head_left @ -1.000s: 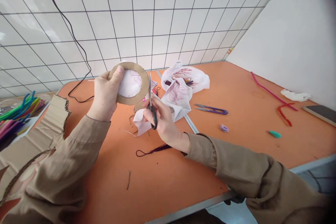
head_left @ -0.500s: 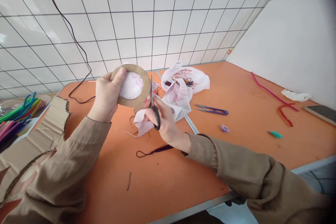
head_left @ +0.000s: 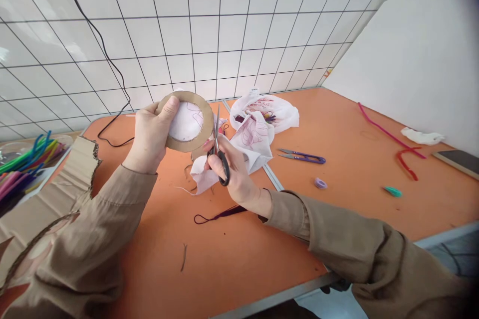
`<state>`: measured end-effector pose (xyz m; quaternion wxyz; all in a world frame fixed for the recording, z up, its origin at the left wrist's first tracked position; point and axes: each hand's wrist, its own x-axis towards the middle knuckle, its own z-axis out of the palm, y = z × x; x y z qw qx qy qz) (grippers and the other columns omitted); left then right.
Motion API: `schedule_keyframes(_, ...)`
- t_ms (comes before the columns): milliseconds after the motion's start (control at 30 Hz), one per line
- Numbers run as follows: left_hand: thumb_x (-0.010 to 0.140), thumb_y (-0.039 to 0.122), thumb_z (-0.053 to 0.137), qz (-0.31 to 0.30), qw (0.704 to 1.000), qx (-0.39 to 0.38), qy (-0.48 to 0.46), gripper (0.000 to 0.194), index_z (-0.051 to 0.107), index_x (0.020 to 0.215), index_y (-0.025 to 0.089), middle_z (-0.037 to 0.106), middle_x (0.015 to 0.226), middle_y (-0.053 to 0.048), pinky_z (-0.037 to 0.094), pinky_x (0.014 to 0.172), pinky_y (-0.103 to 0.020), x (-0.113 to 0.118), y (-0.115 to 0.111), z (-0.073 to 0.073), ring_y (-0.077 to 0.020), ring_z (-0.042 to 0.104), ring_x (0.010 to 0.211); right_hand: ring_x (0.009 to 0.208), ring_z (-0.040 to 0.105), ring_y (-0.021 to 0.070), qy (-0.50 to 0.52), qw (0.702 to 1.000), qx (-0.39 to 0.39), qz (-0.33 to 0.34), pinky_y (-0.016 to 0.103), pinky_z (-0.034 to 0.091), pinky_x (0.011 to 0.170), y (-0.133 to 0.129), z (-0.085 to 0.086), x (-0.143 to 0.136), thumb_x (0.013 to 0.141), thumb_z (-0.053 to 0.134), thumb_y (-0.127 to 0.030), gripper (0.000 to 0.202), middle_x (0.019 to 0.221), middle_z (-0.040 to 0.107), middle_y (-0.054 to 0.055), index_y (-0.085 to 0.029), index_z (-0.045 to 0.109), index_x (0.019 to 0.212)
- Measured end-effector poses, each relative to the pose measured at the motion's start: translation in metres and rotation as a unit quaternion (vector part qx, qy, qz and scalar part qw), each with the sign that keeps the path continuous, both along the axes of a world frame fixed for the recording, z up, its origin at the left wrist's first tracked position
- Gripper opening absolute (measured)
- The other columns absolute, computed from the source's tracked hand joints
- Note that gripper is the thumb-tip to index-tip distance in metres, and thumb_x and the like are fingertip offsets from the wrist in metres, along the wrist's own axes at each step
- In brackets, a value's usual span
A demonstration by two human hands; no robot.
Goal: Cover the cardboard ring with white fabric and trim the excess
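My left hand (head_left: 151, 129) grips the left side of a round cardboard ring (head_left: 207, 127), its thumb on the front face. White material with pinkish drawn lines (head_left: 186, 122) shows through the ring's opening. In my right hand (head_left: 237, 172) are black-handled scissors (head_left: 224, 168), their blades pointing up beside the ring's right edge. White cloth with purple line drawings (head_left: 254, 139) lies behind and around my right hand. Beneath the right wrist is a dark tassel with a looped cord (head_left: 220, 214).
A white plastic bag (head_left: 288, 112), purple thread snips (head_left: 305, 157), a lilac roll (head_left: 320, 183), a green bundle (head_left: 392, 191) and red pipe cleaners (head_left: 406, 162) lie on the orange table (head_left: 262, 264). Torn cardboard (head_left: 71, 174) and colourful pipe cleaners (head_left: 33, 157) are at left.
The ring and my left hand have shifted slightly left. The scissors' blades have come a little away from the ring's edge, with a small gap between them.
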<state>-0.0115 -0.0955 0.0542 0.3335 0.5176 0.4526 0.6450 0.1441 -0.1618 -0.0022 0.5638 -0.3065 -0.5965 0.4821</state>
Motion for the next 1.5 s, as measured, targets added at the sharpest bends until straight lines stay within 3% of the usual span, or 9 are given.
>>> schedule_keyframes(267,0.069,0.051,0.076,-0.003,1.000,-0.007,-0.001,0.035,0.067,0.070,0.018,0.062,0.065,0.000,0.046,0.054,-0.025,0.002,-0.004,0.002,-0.0147,0.058,0.062,0.061,0.051,0.0110,-0.024,0.999,0.020,-0.029,0.030,0.043,0.060,0.001,-0.002,-0.001,0.083,0.063,-0.044,0.026,0.072,0.044,-0.004,-0.022,0.050,0.087)
schedule_keyframes(433,0.069,0.051,0.075,-0.011,1.000,-0.011,0.000,0.034,0.064,0.067,0.019,0.062,0.064,0.000,0.047,0.057,-0.027,0.003,-0.005,0.003,-0.0162,0.060,0.064,0.061,0.048,0.0120,-0.014,1.000,0.016,-0.023,0.029,0.036,0.056,0.001,0.000,-0.001,0.082,0.066,-0.044,0.029,0.069,0.046,-0.004,-0.022,0.048,0.082)
schedule_keyframes(667,0.069,0.052,0.075,-0.009,1.000,-0.019,0.003,0.035,0.067,0.070,0.019,0.065,0.067,-0.002,0.046,0.054,-0.026,0.000,-0.004,0.003,-0.0167,0.061,0.065,0.061,0.039,0.0112,-0.043,0.997,0.028,-0.066,0.029,0.034,0.058,-0.001,0.001,-0.001,0.080,0.068,-0.044,0.032,0.067,0.044,-0.004,-0.021,0.048,0.073)
schedule_keyframes(1000,0.068,0.054,0.076,-0.019,1.000,-0.024,0.000,0.037,0.069,0.073,0.018,0.067,0.068,-0.003,0.050,0.056,-0.026,-0.001,-0.002,0.004,-0.0176,0.063,0.066,0.057,0.051,0.0100,0.001,1.000,0.004,0.019,0.029,0.044,0.058,0.001,-0.003,0.000,0.080,0.067,-0.049,0.034,0.073,0.052,-0.003,-0.021,0.050,0.087)
schedule_keyframes(1167,0.066,0.054,0.077,-0.009,0.999,-0.029,0.013,0.037,0.068,0.071,0.018,0.067,0.068,-0.004,0.048,0.054,-0.026,0.000,-0.006,0.007,-0.0185,0.063,0.066,0.058,0.052,0.0109,-0.003,1.000,0.007,0.016,0.028,0.047,0.057,0.000,-0.001,0.000,0.081,0.065,-0.051,0.034,0.074,0.051,-0.002,-0.021,0.050,0.085)
schedule_keyframes(1500,0.067,0.052,0.076,-0.015,0.999,-0.032,0.022,0.036,0.069,0.071,0.017,0.067,0.067,-0.004,0.045,0.052,-0.025,-0.002,-0.009,0.011,-0.0166,0.060,0.062,0.057,0.041,0.0107,-0.021,0.999,0.019,-0.031,0.028,0.033,0.055,-0.001,-0.001,-0.001,0.081,0.066,-0.043,0.029,0.064,0.044,-0.004,-0.021,0.050,0.074)
